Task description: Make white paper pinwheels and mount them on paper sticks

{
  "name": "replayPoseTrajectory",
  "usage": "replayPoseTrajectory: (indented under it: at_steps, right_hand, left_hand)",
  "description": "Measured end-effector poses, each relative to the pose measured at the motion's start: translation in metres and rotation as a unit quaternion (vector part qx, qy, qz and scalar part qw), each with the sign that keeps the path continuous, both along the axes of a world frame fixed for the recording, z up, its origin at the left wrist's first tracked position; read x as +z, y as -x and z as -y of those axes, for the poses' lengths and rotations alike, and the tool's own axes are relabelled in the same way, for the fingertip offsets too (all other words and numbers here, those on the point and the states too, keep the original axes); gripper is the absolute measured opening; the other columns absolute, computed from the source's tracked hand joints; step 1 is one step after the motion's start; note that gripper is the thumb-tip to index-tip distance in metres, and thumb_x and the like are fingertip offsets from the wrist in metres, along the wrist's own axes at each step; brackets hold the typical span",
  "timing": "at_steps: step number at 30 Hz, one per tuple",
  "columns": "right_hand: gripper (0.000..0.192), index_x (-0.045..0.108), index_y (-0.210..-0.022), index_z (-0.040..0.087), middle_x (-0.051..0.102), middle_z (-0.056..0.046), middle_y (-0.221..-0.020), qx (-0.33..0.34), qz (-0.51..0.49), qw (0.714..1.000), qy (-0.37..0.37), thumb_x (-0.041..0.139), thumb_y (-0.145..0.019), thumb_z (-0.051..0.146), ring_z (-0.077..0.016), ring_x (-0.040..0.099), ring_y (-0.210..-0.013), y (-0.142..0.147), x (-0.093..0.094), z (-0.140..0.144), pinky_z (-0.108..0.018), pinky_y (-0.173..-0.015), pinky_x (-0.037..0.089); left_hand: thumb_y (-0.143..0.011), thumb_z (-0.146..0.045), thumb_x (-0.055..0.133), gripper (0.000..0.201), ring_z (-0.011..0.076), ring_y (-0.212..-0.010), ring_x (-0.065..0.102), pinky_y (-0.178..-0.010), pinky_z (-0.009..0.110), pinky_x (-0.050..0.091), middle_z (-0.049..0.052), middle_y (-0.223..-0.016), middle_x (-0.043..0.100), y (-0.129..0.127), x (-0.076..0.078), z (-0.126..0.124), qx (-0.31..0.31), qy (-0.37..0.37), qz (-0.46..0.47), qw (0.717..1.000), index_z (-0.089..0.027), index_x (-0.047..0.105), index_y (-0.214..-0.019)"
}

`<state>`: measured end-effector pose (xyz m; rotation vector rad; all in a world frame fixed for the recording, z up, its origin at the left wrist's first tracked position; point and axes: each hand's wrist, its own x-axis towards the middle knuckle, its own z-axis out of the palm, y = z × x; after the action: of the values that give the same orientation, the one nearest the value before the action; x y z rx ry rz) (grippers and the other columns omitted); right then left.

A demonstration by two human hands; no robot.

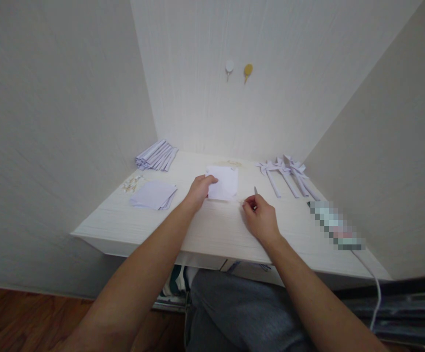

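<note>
Single head-worn view, looking forward and down, desk [212, 230] close below, walled corner [154, 122] beyond

This looks like a room in a home, set up as a small craft corner. A pale wood-grain desk [212, 230] sits in a narrow alcove, closed in by plain light textured walls [51, 122] at 9, 12 and 3 o'clock. Two small adhesive hooks [238, 71], one white and one gold, stick to the back wall at 12 o'clock. Dark wooden flooring [22, 318] shows at 7 o'clock, and a white cable [375, 288] trails off the desk edge at 4 o'clock.
</note>
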<state>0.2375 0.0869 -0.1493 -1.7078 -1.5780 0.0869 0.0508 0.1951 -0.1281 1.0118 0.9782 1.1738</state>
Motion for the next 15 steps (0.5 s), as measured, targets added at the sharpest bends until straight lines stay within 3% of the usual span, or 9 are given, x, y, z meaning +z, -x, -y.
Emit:
replayPoseTrajectory:
  at_steps: [15]
  right_hand:
    - [0.015,0.065,-0.084,0.021,0.071,-0.005,-0.075,-0.012,-0.105,0.994,-0.031,0.059,-0.082,0.035,-0.0210,0.061,-0.066,0.0034,0.0028,0.0037,-0.034,-0.068,0.046]
  left_hand:
    - [-0.058,-0.022,0.072,0.023,0.0197,-0.066,0.067,-0.066,0.029,0.050,0.006,-0.077,0.076,-0.0007,0.0033,0.0088,-0.044,-0.045,-0.047,0.997,-0.014,0.073,-0.080]
